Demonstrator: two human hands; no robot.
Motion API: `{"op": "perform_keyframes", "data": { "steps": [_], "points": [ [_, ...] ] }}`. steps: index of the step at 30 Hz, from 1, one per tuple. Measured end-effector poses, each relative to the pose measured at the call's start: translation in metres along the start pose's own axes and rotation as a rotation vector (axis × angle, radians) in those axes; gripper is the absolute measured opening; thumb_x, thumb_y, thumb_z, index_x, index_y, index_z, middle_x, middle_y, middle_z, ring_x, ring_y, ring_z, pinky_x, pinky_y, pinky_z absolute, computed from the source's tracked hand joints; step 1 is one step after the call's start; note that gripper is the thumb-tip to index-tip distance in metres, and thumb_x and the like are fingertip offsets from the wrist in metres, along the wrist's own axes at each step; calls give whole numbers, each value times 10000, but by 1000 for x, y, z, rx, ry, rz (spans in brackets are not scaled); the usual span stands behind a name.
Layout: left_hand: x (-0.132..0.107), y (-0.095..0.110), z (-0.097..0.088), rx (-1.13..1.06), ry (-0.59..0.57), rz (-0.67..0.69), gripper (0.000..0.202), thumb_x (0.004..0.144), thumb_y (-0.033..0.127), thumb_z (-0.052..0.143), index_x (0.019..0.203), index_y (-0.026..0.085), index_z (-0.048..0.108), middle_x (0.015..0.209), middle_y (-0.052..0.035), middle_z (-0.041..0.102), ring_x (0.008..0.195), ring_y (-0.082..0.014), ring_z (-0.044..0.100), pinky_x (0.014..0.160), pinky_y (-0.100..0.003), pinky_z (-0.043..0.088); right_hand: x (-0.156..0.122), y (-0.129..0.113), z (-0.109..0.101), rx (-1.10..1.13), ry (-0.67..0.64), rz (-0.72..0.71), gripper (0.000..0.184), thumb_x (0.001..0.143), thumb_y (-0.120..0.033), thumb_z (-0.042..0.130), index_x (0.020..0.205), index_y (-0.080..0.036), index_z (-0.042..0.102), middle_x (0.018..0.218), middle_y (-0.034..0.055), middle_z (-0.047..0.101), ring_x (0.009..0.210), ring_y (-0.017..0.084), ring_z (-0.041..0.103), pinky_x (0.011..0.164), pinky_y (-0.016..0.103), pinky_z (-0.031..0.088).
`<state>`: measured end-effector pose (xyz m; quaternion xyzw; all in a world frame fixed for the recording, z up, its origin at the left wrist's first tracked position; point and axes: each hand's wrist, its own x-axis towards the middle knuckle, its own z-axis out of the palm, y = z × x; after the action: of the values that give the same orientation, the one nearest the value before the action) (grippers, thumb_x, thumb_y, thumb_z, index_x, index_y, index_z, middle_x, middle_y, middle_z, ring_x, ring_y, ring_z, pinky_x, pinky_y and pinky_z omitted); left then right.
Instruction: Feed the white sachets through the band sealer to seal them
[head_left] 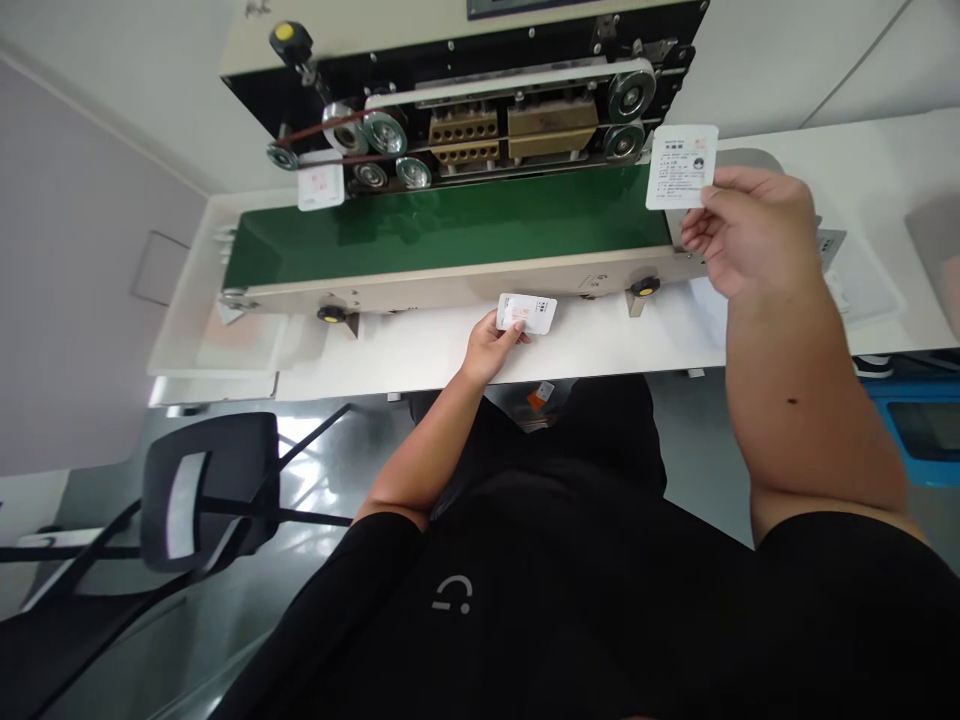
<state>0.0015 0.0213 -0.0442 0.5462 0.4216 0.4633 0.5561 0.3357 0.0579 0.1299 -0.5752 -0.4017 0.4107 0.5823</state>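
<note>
My right hand (750, 235) pinches a white printed sachet (681, 167) by its edge and holds it upright at the right end of the green conveyor belt (450, 225) of a band sealing machine (480, 110). Fingers of my left hand (491, 347) are closed on a second small white sachet (526, 313), held just in front of the machine's front rail. A third sachet (321, 186) hangs at the left end of the sealer, under the rollers.
The machine stands on a white table (420, 355). A black chair (210, 490) stands at the lower left on the floor. A small packet (540, 395) lies below the table edge. A blue bin (919, 425) is at the right.
</note>
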Motion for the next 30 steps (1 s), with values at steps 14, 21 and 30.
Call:
{"op": "perform_keyframes", "data": {
  "steps": [14,21,30],
  "points": [
    [0,-3,-2,12,-21,-12,439,935,559,786,1151,182,727,966,-69,810,815,-172,773,792,-322,613,75,-2,62,-65,2,169,225,1075,-36,574,1279,57,551,782,35,670,588,6,580,687,206,560],
    [2,-4,0,-56,-17,2,510,919,593,794,1214,202,655,1073,-77,791,773,-164,764,766,-331,622,15,5,78,-196,118,-123,222,1107,-196,556,1299,-98,608,920,26,672,549,16,548,560,160,500],
    [3,-3,0,44,-11,112,461,927,622,771,1129,216,687,999,-50,717,853,-163,694,777,-303,576,-136,166,94,-315,-64,-412,356,1014,-340,618,1348,-222,656,885,27,645,718,128,604,664,272,540]
  ]
}}
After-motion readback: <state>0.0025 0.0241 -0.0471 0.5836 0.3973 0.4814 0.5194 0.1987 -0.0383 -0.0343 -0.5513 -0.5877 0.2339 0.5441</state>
